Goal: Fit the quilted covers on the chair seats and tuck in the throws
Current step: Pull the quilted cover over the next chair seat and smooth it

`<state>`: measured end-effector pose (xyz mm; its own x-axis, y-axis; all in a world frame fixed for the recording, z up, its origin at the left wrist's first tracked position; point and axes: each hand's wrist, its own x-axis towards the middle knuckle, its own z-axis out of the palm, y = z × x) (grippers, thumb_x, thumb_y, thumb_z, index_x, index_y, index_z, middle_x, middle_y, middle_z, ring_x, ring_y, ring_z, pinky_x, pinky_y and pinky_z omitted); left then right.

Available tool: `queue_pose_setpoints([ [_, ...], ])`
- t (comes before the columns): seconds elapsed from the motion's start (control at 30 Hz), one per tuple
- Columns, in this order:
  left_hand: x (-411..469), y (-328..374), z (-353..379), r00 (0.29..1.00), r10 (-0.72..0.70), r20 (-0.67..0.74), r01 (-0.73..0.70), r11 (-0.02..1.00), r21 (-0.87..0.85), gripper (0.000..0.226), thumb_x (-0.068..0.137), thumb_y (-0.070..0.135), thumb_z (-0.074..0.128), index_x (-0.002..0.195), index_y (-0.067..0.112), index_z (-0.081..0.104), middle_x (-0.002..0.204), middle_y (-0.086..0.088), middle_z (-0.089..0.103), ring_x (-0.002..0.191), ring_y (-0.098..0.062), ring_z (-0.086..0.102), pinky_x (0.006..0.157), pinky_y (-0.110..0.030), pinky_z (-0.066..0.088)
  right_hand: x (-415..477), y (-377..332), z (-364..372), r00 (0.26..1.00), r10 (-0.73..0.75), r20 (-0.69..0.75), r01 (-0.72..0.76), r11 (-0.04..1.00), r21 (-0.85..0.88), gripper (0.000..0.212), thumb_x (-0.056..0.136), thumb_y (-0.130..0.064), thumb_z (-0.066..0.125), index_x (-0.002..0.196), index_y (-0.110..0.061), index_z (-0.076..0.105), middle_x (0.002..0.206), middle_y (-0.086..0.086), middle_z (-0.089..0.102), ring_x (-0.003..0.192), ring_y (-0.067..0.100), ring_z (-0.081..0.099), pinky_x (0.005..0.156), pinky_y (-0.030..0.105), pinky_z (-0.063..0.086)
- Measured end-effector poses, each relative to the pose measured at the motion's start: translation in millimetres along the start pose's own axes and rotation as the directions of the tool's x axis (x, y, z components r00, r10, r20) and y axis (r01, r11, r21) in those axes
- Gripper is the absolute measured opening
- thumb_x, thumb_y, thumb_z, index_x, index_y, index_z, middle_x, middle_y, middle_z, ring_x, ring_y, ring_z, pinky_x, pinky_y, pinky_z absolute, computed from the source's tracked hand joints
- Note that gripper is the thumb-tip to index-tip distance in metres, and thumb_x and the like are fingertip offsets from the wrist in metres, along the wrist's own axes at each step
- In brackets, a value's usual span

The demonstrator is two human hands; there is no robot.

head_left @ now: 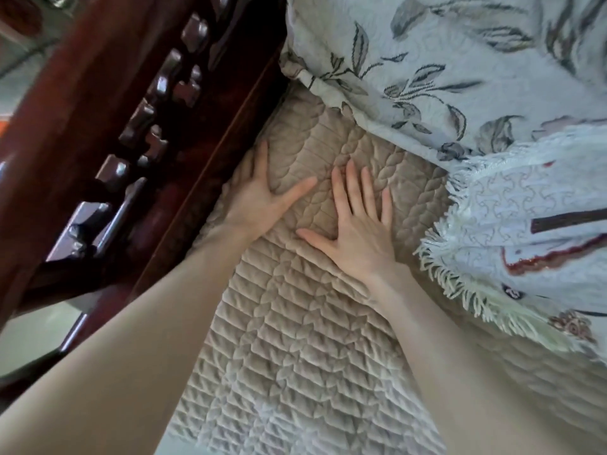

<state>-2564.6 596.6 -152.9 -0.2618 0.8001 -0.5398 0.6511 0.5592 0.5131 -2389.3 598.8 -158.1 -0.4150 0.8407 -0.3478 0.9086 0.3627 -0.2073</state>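
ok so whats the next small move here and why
Probably push the cover edge down beside the wooden chair frame with the left hand, whose fingers lie along it, while the right hand presses the cover flat.

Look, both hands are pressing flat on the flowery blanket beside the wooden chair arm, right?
Not quite. The head view shows the left hand and right hand pressing flat on the beige quilted cover, beside the wooden chair arm. The flowery blanket lies farther back, and neither hand touches it.
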Motion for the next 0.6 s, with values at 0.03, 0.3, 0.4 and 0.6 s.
queue_pose_setpoints([
  [0.03, -8, -6, 4, 0.999, 0.036, -0.040, -0.036, 0.999, 0.005, 0.111, 0.069, 0.088, 0.036, 0.154, 0.030, -0.005, 0.163, -0.001, -0.001, 0.149, -0.020, 0.003, 0.120, -0.042, 0.005, -11, 3, -2, 1.000, -0.008, -0.006, 0.008, 1.000, 0.027, 0.103, 0.078, -0.086, 0.012, 0.155, -0.019, -0.004, 0.163, 0.003, -0.007, 0.149, 0.020, -0.010, 0.118, 0.047, -0.006],
  [0.3, -73, -43, 45, 0.977, 0.155, -0.145, -0.102, 0.943, 0.317, 0.093, 0.079, 0.084, 0.015, 0.148, 0.032, -0.021, 0.160, 0.003, -0.020, 0.147, -0.017, -0.019, 0.114, -0.050, -0.014, -71, 38, 15, 0.999, -0.013, 0.049, 0.014, 1.000, -0.019, 0.094, 0.083, -0.082, 0.008, 0.154, -0.022, -0.002, 0.162, -0.001, -0.007, 0.149, 0.018, -0.010, 0.116, 0.044, -0.008],
  [0.4, -93, -45, 58, 0.968, 0.198, -0.155, -0.123, 0.911, 0.393, 0.086, 0.085, 0.079, 0.008, 0.150, 0.029, -0.018, 0.159, 0.003, -0.022, 0.147, -0.023, -0.017, 0.115, -0.059, -0.006, -87, 49, 19, 0.999, -0.026, 0.018, 0.027, 0.999, -0.041, 0.089, 0.088, -0.077, 0.011, 0.155, -0.018, 0.010, 0.163, 0.002, 0.002, 0.149, 0.020, 0.001, 0.116, 0.044, 0.003],
  [0.6, -141, -51, 83, 0.951, 0.301, -0.066, -0.233, 0.842, 0.487, 0.081, 0.093, 0.070, 0.016, 0.156, 0.022, 0.002, 0.163, -0.001, -0.010, 0.148, -0.028, -0.012, 0.115, -0.060, -0.008, -119, 55, 24, 1.000, -0.027, 0.012, 0.028, 0.999, -0.045, 0.093, 0.087, -0.074, 0.026, 0.154, -0.012, 0.011, 0.162, 0.006, 0.005, 0.149, 0.023, 0.005, 0.118, 0.047, 0.006],
])
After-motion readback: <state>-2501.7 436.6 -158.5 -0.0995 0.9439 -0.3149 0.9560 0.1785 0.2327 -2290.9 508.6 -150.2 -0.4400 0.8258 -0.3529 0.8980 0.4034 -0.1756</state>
